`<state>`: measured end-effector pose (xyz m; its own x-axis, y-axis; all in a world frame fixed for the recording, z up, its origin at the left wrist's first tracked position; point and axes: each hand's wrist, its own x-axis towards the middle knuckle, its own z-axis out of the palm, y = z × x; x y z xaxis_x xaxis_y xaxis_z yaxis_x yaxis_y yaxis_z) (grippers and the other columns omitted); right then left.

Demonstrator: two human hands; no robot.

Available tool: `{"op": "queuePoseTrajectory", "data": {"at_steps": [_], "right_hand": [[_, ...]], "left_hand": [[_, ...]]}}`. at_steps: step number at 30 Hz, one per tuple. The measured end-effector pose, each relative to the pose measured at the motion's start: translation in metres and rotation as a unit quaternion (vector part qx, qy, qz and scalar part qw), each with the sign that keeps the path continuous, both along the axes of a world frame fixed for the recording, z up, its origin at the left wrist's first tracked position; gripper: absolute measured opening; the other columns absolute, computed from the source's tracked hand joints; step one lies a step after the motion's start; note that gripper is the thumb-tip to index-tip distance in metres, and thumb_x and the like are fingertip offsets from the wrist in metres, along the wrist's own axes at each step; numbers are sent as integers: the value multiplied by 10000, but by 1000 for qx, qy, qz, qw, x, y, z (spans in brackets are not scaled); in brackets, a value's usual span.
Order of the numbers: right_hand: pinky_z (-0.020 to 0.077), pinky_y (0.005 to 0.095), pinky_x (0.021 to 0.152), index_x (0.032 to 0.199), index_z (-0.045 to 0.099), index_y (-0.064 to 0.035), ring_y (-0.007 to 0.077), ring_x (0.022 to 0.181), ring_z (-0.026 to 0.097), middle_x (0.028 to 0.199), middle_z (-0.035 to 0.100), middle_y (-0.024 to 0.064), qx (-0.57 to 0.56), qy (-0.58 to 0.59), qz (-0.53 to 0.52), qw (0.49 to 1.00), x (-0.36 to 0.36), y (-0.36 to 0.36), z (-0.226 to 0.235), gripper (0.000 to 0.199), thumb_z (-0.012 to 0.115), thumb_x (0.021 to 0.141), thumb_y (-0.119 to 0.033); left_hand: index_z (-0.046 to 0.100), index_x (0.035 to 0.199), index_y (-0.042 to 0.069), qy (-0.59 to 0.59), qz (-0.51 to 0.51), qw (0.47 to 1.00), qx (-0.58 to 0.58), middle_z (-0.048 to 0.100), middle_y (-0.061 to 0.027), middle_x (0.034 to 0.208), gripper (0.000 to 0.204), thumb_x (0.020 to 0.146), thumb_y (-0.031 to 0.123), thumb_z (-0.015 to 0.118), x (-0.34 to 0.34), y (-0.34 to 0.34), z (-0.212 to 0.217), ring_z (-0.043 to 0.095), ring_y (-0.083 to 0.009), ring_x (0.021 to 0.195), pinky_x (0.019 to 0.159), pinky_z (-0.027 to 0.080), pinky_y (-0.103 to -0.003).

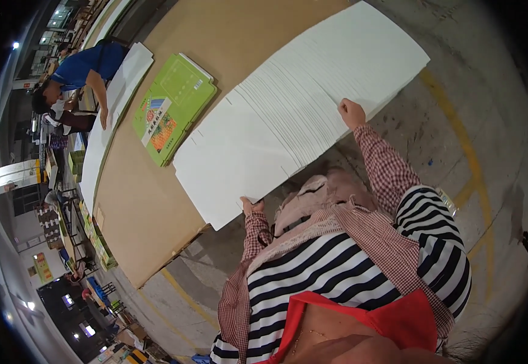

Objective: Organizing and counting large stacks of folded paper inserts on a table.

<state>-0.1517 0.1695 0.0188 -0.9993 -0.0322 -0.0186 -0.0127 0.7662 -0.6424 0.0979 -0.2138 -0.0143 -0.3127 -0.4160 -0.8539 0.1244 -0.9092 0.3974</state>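
Far left, a co-worker (94, 64) in blue leans over smooth white boards (97, 155) along the far edge of the flat brown table (136, 236). Between those and the near pile sit glossy green cartons (176, 91), flat and printed. Just right of them, the white sheets (227, 164) spread in thin, straight-edged, overlapping layers along the near side. The left hand (253, 207) touches their near edge, thumb uppermost, grip unclear; farther right, the right hand (352, 114) curls its fingers over them, whether pinching any I cannot tell. Rightmost lies scuffed grey floor (397, 127).

Probably a packaging workshop, though dim beyond: worktable (139, 233), white sheets (288, 103), green cartons (179, 88), line-marked floor (506, 212).
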Motion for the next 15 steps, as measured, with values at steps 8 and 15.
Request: {"op": "queuePoseTrajectory", "data": {"at_steps": [8,15], "right_hand": [[458,336,593,740,585,-40,227,653,552,757,583,83,40,-83,-24,995,8,-4,18,180,607,766,-217],[451,352,615,720,586,-38,223,658,544,689,549,91,-67,-83,-35,994,9,-2,27,263,677,702,-284]], "left_hand": [[378,1265,59,-22,19,1000,7,419,-98,1277,493,903,390,422,-2,9,11,425,-287,1114,942,376,-446],[355,1279,54,-40,4,999,-2,385,-106,1303,523,894,398,438,0,8,11,388,-288,1147,967,351,-438]]}}
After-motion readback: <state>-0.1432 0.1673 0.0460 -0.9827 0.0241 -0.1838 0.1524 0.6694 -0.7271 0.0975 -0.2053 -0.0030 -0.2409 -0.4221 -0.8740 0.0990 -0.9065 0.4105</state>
